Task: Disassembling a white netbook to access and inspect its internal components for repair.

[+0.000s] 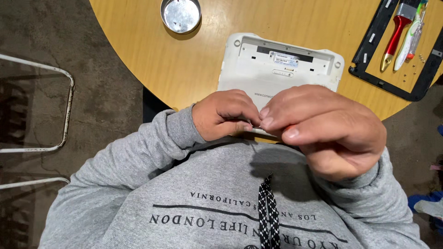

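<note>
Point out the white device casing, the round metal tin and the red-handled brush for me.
white device casing [258,69], head view, on its bare back panel.
round metal tin [180,14], head view, on its shiny inside bottom.
red-handled brush [393,40], head view, on the red handle.

Smooth varnished wood table [184,69]; on it a matt white plastic case [277,69] and, beyond, a shiny metal tin [181,14].

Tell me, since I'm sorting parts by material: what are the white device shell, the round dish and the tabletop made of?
White device shell: likely matte moulded plastic, with screw bosses and recesses. Round dish: metal, shiny, reflective bottom. Tabletop: wood or wood-look laminate, smooth with yellow grain.
</note>
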